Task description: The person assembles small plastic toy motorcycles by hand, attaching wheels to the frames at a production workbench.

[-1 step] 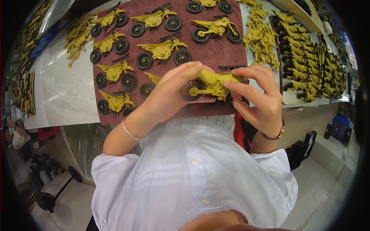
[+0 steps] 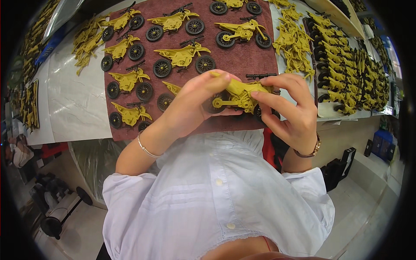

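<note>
Both hands hold one toy motorcycle [image 2: 243,99] above the front of the dark red cloth [image 2: 242,60]. Its yellow plastic body lies between them, with black wheels partly covered by fingers. My left hand [image 2: 188,102] is wrapped round the rear end, thumb on top of the yellow seat part and fingers behind the wheel. At the front end, my right hand [image 2: 292,102] pinches with bent fingers near the handlebar area; what exactly the fingertips grip is hidden. A black handlebar piece [image 2: 261,76] shows just beyond the right fingers. Under my left wrist a wheel [image 2: 165,102] of another toy motorcycle peeks out.
Several yellow and black toy motorcycles [image 2: 180,56] lie in rows on the cloth. Loose yellow body parts [image 2: 292,41] are heaped to its right, more yellow parts [image 2: 89,39] to its left. Densely lined-up motorcycles [image 2: 346,65] fill the far right. The table's front edge runs beneath my forearms.
The left thumb has shifted very slightly over the yellow body. Everything else looks the same.
</note>
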`<control>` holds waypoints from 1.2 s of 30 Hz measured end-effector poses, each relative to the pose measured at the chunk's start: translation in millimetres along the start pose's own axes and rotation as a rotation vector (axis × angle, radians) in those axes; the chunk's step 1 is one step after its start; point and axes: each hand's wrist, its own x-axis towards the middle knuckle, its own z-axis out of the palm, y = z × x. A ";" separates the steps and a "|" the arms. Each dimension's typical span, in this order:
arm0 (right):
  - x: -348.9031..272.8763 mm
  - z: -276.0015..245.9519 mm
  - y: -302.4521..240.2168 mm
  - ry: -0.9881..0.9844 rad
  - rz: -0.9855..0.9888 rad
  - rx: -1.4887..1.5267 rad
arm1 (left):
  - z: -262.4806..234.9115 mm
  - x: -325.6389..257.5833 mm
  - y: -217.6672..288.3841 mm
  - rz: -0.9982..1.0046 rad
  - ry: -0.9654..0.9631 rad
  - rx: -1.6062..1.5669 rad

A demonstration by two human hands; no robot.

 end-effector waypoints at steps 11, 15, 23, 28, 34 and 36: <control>-1.7 -1.8 -2.1 -0.011 0.060 -0.027 | -4.1 0.2 -5.0 0.294 0.015 0.476; -9.0 12.0 4.6 0.223 0.255 0.471 | 1.7 -1.9 -0.9 0.399 0.004 0.653; -19.6 20.0 11.2 -0.020 0.655 1.179 | -1.7 -5.2 5.7 0.390 -0.034 0.728; -19.0 33.5 5.9 0.153 0.584 1.269 | -7.9 -1.3 8.9 0.331 -0.049 0.382; -18.6 43.8 -6.3 0.435 0.668 1.458 | -3.4 -6.1 -8.7 0.391 0.063 0.179; -19.4 46.7 -7.2 0.438 0.674 1.405 | -1.9 -6.0 -13.0 0.434 0.108 0.183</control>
